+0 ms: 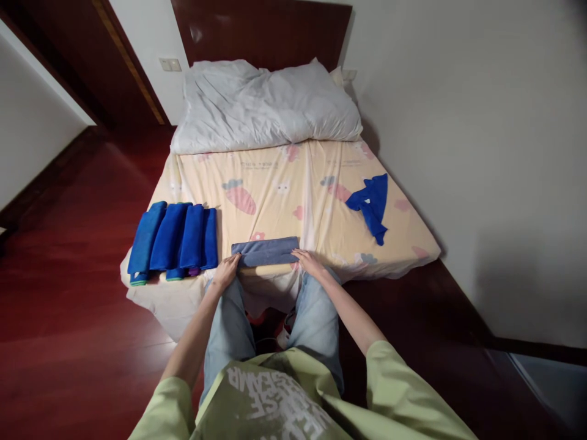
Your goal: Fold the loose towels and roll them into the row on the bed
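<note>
A grey-blue cloth (266,250), folded into a long strip, lies at the near edge of the bed (293,183). My left hand (225,271) grips its left end with curled fingers. At the strip's right end, my right hand (308,261) pinches the cloth. To the left sits a row of several folded blue cloths (177,238), with green and purple edges showing beneath. A loose, crumpled blue cloth (371,205) lies on the right side of the bed.
A white duvet (266,104) is bunched at the head of the bed, before a dark wooden headboard (261,30). A white wall (481,153) runs along the right. Dark red wooden floor (68,275) spreads to the left.
</note>
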Demonstrator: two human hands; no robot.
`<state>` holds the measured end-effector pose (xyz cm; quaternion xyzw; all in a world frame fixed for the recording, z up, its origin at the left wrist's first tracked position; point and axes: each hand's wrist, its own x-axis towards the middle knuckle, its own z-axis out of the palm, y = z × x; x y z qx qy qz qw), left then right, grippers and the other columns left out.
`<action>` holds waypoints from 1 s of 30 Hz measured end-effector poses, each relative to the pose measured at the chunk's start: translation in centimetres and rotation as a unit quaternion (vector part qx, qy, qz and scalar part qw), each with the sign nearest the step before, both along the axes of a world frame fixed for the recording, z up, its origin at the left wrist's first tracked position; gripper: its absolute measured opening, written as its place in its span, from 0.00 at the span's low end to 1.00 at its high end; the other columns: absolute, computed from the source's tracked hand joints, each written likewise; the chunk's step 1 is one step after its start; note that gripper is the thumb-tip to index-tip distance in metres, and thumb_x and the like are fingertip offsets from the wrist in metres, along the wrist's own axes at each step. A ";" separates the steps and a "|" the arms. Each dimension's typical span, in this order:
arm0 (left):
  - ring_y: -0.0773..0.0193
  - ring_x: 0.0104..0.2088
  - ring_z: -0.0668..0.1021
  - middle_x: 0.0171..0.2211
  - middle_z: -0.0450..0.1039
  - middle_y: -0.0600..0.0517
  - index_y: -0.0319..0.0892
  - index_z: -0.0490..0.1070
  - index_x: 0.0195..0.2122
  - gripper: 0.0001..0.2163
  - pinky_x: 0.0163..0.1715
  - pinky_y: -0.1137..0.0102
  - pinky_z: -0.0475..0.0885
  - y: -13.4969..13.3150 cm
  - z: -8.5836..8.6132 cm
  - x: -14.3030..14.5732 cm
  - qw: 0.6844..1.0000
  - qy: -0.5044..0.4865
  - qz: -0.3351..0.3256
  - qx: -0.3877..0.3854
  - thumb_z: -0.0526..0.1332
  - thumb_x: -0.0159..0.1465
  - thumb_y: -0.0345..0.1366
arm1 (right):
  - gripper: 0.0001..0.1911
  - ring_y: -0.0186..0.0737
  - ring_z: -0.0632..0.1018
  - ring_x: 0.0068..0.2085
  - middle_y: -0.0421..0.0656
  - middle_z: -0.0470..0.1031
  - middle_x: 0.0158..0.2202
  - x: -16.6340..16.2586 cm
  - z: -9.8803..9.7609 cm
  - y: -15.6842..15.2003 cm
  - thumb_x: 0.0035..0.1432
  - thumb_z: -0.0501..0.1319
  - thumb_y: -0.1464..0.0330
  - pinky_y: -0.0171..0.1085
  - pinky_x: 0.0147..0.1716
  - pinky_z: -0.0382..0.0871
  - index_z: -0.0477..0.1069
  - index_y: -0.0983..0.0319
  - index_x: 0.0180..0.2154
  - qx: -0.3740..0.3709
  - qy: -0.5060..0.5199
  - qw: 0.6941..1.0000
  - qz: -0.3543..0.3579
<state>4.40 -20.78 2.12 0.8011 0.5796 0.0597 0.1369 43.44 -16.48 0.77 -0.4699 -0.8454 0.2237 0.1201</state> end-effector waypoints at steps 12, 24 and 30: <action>0.56 0.56 0.77 0.53 0.75 0.45 0.41 0.72 0.55 0.26 0.59 0.62 0.71 0.2 0.2 -0.5 0.975 -0.194 0.111 0.011 0.52 0.55 0.25 | 0.25 0.44 0.78 0.55 0.48 0.78 0.51 0.0 -0.6 1.9 0.52 0.55 0.79 0.45 0.59 0.70 0.76 0.62 0.50 -0.028 0.191 0.977 -0.085; 0.50 0.50 0.81 0.49 0.78 0.35 0.34 0.65 0.57 0.18 0.53 0.59 0.73 6.8 1.3 1.1 0.955 -0.144 0.257 -0.022 0.49 0.67 0.31 | 0.16 0.47 0.80 0.41 0.50 0.79 0.40 -1.8 -2.4 5.8 0.64 0.55 0.63 0.44 0.44 0.76 0.70 0.62 0.50 -0.048 0.189 0.945 -0.264; 0.48 0.47 0.81 0.45 0.78 0.35 0.33 0.69 0.54 0.18 0.51 0.58 0.73 8.4 0.6 1.4 0.964 -0.068 0.249 -0.061 0.51 0.65 0.29 | 0.16 0.46 0.80 0.42 0.49 0.80 0.40 -1.8 -3.8 6.4 0.64 0.56 0.59 0.42 0.44 0.76 0.72 0.60 0.48 -0.044 0.196 0.939 -0.280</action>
